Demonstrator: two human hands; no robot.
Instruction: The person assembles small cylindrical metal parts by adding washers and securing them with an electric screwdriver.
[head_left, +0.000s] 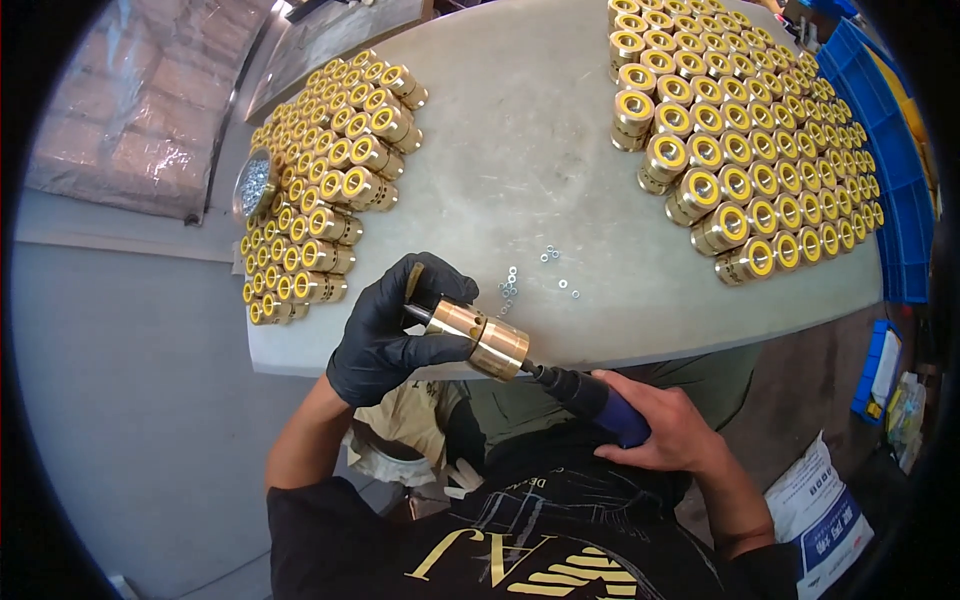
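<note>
My left hand (pixel 385 335), in a black glove, grips a brass cylindrical fitting (pixel 498 348) with holes around its side, held tilted over the table's near edge. A dark rod (pixel 417 312) shows at the fitting's upper left end, and a thin brass-coloured piece (pixel 414 282) stands at my gloved fingers. My bare right hand (pixel 660 425) is closed around a blue and black power screwdriver (pixel 590 398). Its tip meets the fitting's lower right end; how far it goes in is hidden. Small loose nuts (pixel 510 288) lie on the table just beyond the fitting.
Many upright brass fittings with yellow rings stand in a left group (pixel 340 155) and a larger right group (pixel 735 150) on the grey table (pixel 500 130). A bowl of small metal parts (pixel 255 185) sits at the left edge. Blue bins (pixel 875 150) stand right; a white sack (pixel 820 510) lies below.
</note>
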